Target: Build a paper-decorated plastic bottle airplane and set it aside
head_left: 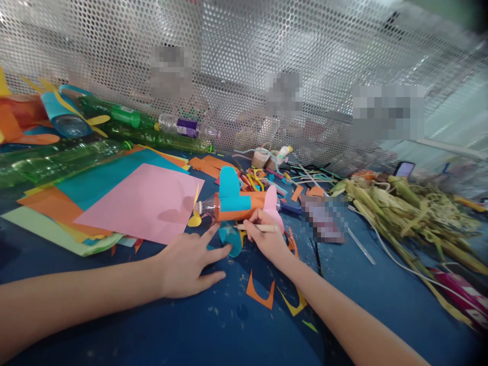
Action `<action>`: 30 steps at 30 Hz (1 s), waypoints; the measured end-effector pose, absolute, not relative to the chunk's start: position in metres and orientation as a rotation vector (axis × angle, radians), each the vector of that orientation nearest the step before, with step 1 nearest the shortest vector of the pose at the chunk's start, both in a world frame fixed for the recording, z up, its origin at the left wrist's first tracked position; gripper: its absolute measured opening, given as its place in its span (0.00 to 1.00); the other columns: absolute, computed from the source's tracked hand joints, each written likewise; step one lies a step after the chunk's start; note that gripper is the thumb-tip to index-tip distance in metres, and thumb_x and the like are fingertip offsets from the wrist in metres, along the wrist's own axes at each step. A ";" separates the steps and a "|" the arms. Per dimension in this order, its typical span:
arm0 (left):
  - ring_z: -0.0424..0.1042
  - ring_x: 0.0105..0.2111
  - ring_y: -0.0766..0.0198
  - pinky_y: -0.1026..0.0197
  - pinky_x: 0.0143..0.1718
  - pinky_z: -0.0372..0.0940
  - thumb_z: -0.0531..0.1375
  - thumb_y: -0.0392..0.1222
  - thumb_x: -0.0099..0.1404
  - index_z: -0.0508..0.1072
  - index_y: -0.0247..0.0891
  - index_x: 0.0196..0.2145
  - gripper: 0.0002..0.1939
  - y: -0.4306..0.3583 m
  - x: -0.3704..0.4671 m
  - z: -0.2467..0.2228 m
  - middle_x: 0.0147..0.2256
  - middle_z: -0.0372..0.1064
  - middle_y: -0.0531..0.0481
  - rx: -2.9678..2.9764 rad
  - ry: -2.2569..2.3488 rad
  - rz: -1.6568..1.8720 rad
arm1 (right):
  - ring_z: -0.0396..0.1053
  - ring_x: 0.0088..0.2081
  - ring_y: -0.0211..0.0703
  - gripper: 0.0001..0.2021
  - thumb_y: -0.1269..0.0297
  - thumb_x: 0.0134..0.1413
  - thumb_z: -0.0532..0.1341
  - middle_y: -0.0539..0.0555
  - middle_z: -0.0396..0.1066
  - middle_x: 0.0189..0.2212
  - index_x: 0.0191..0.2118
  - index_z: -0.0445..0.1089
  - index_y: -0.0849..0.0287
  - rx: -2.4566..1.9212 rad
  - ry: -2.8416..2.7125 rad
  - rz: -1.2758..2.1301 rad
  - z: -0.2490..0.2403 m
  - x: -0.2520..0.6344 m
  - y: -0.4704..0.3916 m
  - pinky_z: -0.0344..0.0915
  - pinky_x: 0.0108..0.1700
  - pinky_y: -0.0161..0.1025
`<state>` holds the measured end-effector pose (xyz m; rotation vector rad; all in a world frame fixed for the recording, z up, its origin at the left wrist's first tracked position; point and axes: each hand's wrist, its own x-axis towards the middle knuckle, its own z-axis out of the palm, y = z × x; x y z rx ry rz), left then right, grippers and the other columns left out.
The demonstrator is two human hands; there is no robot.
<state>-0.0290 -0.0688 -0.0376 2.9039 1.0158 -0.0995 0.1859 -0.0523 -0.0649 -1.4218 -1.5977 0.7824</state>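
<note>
In the middle of the table lies a toy plane made of a plastic bottle (253, 200) wrapped in orange and blue paper. It has an upright blue wing (229, 181), a pink tail piece (271, 197) and a yellow propeller (195, 219) at its neck. My left hand (192, 264) is open, fingers spread, its fingertips at the lower blue wing (231, 238) and near the bottle's neck. My right hand (265, 234) is closed on a pale pen-shaped stick (267, 229), whose thin end points left over the lower wing beside the bottle.
Coloured paper sheets (145, 203) and green bottles (61, 157) lie left. Cut scraps (260, 292) are in front. Scissors (255, 179) and straws lie behind the plane. Dried corn husks (404, 208), a white cable (381, 241) and a phone (404, 169) are right. A perforated metal screen (236, 46) stands behind.
</note>
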 end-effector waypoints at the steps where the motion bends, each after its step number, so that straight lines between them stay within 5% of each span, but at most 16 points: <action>1: 0.72 0.38 0.47 0.46 0.36 0.66 0.43 0.58 0.65 0.55 0.53 0.59 0.26 -0.069 -0.029 -0.038 0.60 0.47 0.34 2.904 1.017 -0.098 | 0.61 0.17 0.35 0.11 0.59 0.53 0.56 0.44 0.62 0.14 0.24 0.56 0.55 -1.421 -1.599 0.786 -0.065 0.186 -0.052 0.57 0.21 0.32; 30: 0.72 0.38 0.46 0.46 0.37 0.65 0.48 0.58 0.64 0.54 0.48 0.60 0.29 -0.068 -0.034 -0.043 0.58 0.52 0.34 2.869 0.991 0.177 | 0.60 0.16 0.34 0.12 0.59 0.58 0.53 0.42 0.59 0.12 0.26 0.54 0.56 -1.130 -1.353 0.692 -0.045 0.182 -0.063 0.58 0.21 0.31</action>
